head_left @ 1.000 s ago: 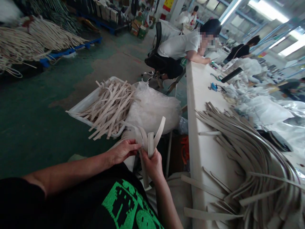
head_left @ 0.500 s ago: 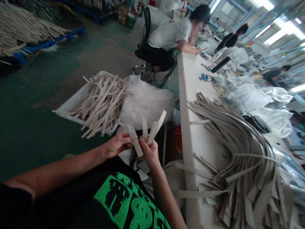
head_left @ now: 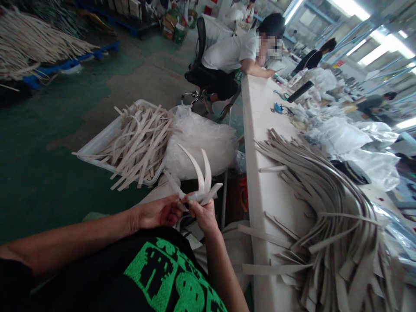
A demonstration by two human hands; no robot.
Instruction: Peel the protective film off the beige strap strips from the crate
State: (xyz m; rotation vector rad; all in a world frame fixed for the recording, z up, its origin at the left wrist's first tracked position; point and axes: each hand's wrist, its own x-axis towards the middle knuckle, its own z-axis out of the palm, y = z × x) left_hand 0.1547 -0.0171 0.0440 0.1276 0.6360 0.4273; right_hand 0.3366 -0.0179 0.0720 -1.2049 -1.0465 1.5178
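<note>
Pale beige flat strips (head_left: 207, 169) stick up and out from my right hand (head_left: 204, 215), which is closed around their lower ends. Two of them curve upward, and a shorter one points right. My left hand (head_left: 165, 211) is closed in a pinch at the near ends, close against the right fingers. A whitish, partly see-through strip (head_left: 173, 184) slants up and left from the left fingertips. Where exactly the fingers meet the strips is blurred. Both hands are in front of my black shirt, above my lap.
A white bin (head_left: 97, 141) heaped with loose strips stands on the floor, beside a full clear plastic bag (head_left: 201, 141). Along the right runs a covered table (head_left: 256, 112) bearing a big bundle of long strips (head_left: 344, 221). A seated co-worker (head_left: 227, 52) leans on its far end.
The strips in my right hand have tipped and fanned differently, two now curving up to the left. My left hand has rolled and dropped slightly, its fingers curling in closer to the right hand.
</note>
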